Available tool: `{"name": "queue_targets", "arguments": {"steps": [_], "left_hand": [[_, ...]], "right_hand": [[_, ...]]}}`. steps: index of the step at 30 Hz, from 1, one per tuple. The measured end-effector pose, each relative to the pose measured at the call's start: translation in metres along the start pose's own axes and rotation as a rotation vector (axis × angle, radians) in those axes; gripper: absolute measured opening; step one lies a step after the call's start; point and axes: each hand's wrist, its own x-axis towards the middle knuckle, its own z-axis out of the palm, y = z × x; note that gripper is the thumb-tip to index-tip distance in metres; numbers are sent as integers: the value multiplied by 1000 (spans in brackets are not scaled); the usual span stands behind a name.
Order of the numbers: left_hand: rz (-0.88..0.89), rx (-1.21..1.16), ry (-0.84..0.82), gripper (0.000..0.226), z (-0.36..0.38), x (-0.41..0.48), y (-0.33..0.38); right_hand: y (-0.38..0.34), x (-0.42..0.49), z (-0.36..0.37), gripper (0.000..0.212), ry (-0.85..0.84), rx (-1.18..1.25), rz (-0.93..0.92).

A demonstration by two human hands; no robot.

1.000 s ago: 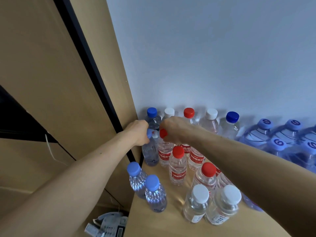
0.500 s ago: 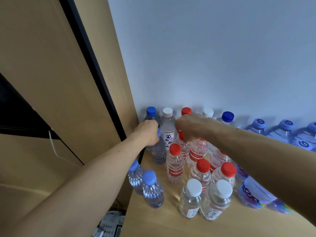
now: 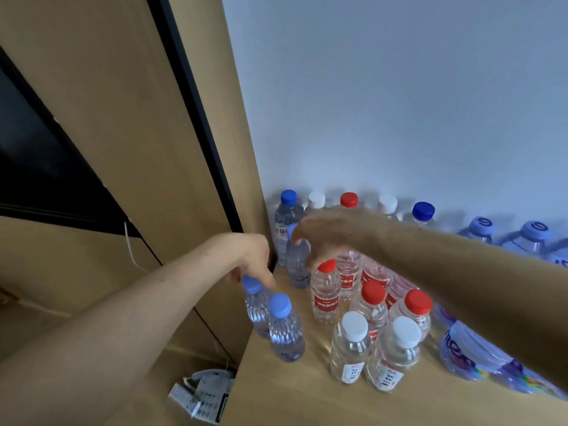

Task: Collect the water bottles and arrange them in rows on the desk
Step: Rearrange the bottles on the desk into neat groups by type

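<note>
Where the pale wooden desk (image 3: 307,404) runs into the corner between the white wall (image 3: 399,103) and a tan wooden cabinet panel (image 3: 129,124), clear plastic water bottles stand crowded at lower centre. The left hand (image 3: 250,256) reaches in from the lower left. Its grip is curled down onto the light-blue cap of a small ribbed bottle (image 3: 256,305) at the desk's left edge, with fingertips on either side of the cap. Just beside it, lower in the frame, stands a second light-blue-capped bottle (image 3: 285,330).

The right hand (image 3: 335,238) comes from the right, above the red-capped bottles (image 3: 325,293). Its fingertips are at the cap of a small blue-tinted bottle (image 3: 297,265) close to the panel, but blur hides whether the grip pinches it.

Behind the hands a back row (image 3: 387,204) of blue, white and red caps lines the wall, with large pale-capped bottles (image 3: 482,227) further right. Two white-capped bottles (image 3: 350,348) stand in front, and a large labelled bottle (image 3: 473,358) sits at lower right, partly under the right forearm. Bare desk shows along the bottom of the frame. Past the left edge, a white printed packet (image 3: 206,392) lies below.
</note>
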Motion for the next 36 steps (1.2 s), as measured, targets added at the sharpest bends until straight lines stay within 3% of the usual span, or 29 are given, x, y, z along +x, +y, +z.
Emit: {"name": "queue_targets", "arguments": {"steps": [2, 7, 14, 20, 23, 32, 36], "left_hand": [[-53, 7, -62, 47, 14, 0, -3], [-26, -20, 79, 22, 22, 2, 3], [87, -74, 98, 31, -4, 9, 39], [166, -28, 247, 14, -11, 35, 69], [218, -70, 312, 14, -8, 45, 72], [245, -157, 237, 28, -27, 52, 37], [259, -260, 204, 19, -31, 54, 33]], "right_hand": [[-10, 2, 15, 46, -54, -79, -28], [1, -10, 26, 26, -69, -35, 30], [12, -18, 38, 32, -69, 13, 45], [39, -1, 24, 41, 88, 211, 148], [39, 8, 26, 50, 76, 310, 172], [32, 27, 39, 56, 129, 272, 114], [21, 26, 38, 53, 130, 222, 110]]}}
